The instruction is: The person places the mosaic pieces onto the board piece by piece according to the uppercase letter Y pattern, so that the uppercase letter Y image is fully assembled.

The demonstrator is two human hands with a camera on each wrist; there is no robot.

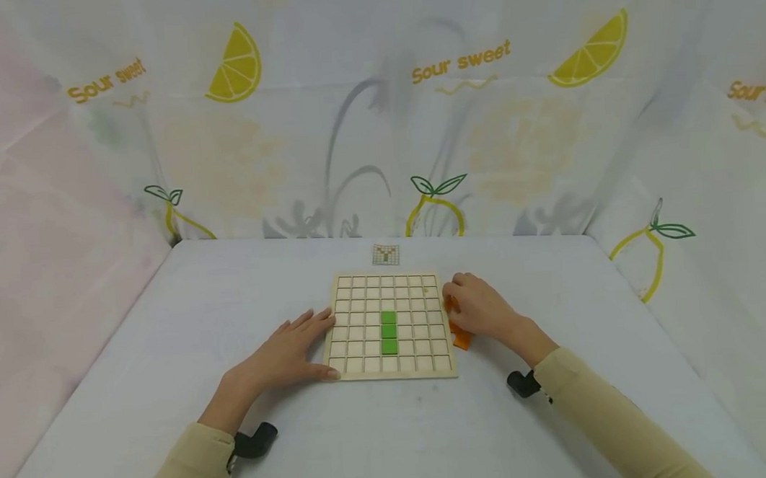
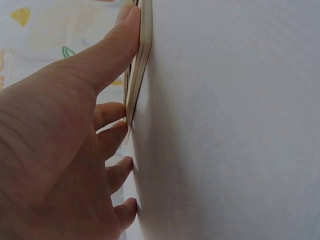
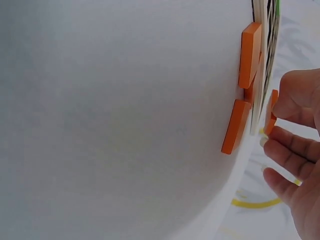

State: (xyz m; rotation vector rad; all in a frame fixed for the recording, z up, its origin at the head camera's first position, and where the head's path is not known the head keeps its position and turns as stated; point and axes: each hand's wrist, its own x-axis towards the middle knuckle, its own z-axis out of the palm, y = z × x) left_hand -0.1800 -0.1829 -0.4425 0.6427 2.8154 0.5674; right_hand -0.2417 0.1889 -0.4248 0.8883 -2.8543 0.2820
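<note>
A wooden grid board point(image 1: 358, 366) lies flat on the white table, with several green tiles point(image 1: 388, 332) in a column in its middle squares. My left hand point(image 1: 284, 356) rests at the board's left edge, fingers stretched out; in the left wrist view the thumb touches the board's rim point(image 2: 145, 42). Just off the board's right edge, my right hand point(image 1: 484, 307) pinches an orange tile point(image 3: 271, 111) between thumb and fingers. Below that hand, more orange tiles point(image 1: 462, 338) lie on the table beside the board; the right wrist view shows one loose orange tile point(image 3: 236, 127) clearly.
A small pattern card point(image 1: 386, 255) with a coloured grid lies behind the board. Lemon-printed cloth point(image 1: 313, 141) hangs behind the table and at both sides. Black wrist mounts point(image 1: 257, 440) stick out from beneath the sleeves.
</note>
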